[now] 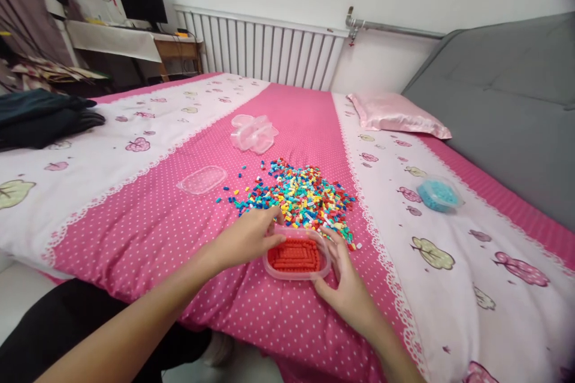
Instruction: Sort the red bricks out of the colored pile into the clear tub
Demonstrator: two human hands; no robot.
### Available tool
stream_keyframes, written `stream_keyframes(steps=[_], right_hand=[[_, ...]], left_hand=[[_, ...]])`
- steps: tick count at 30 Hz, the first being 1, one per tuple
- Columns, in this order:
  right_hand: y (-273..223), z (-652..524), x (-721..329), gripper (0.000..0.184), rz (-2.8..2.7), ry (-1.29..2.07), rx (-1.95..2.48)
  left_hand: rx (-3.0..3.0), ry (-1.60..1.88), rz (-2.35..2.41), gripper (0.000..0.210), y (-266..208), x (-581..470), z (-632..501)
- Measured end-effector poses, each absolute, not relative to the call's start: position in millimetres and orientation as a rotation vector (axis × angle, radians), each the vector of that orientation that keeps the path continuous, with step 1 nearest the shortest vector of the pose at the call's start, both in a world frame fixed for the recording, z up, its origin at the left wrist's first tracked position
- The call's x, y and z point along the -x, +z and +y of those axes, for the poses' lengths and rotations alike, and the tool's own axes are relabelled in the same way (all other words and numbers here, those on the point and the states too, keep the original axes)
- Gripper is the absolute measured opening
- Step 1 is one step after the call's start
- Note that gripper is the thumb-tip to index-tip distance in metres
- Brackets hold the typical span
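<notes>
A clear plastic container (297, 276) with rounded ends sits on the bed close to me. Red toy bricks (294, 255) lie inside it in neat rows. My left hand (254, 236) is at its left end, thumb over the rim above the bricks and fingers curled at the far side; whether a small brick is between them is hidden. Around the right end my right hand (344, 281) is closed, thumb at the near side and fingers at the far side. Just beyond the container spreads a loose pile of multicoloured toy bricks (305, 194).
A clear lid (204, 180) lies flat left of the pile, and several clear plastic pieces (254, 133) are heaped behind it. To the right stands a container of light-blue bricks (439, 194). A pink pillow (398, 114) and dark clothing (45, 118) rest on the bed (179, 236).
</notes>
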State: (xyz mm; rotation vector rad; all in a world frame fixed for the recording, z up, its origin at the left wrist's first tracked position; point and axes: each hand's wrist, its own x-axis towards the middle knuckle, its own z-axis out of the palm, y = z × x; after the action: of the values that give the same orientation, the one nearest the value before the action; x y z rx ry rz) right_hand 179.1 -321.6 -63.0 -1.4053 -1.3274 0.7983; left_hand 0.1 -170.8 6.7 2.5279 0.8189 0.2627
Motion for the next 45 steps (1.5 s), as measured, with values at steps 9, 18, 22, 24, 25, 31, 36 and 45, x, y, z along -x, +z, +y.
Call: stream_keyframes(steps=[9,18,22,24,25,31,36,45], right_hand=[[-59.8,-337.5,-205.6,0.079,-1.411,0.935,1.451],[-5.9,-306.6,-187.1,0.017,-1.671,0.186,1.767],[2.3,-280.1,-161.3,0.008,-1.924,0.035,1.918],[1.5,-274.9,-156.2,0.008,-1.955,-0.002,1.974],[1.1,-273.9,-155.2,0.008,-1.959,-0.017,1.997],[2.5,-274.3,-152.8,0.005,-2.044,0.000,1.994],[-0.6,-275.0,-151.7,0.009,-2.052,-0.029,1.966],[1.9,-276.3,-146.7,0.006,-2.024,-0.157,2.023]], left_hand=[[-1.884,0.592,0.761,0.042,-32.8,16.3,-204.0],[-2.004,0.688,0.652,0.091,-72.1,18.9,-220.1],[-2.013,0.724,0.650,0.084,-73.8,17.3,-219.9],[-2.028,0.746,0.646,0.082,-74.2,17.7,-221.1],[-2.034,0.754,0.642,0.082,-74.3,17.7,-221.8],[-2.015,0.768,0.649,0.085,-73.5,16.1,-224.4],[-2.012,0.759,0.630,0.083,-72.9,16.2,-224.5],[-2.013,0.770,0.628,0.087,-79.7,17.8,-224.0]])
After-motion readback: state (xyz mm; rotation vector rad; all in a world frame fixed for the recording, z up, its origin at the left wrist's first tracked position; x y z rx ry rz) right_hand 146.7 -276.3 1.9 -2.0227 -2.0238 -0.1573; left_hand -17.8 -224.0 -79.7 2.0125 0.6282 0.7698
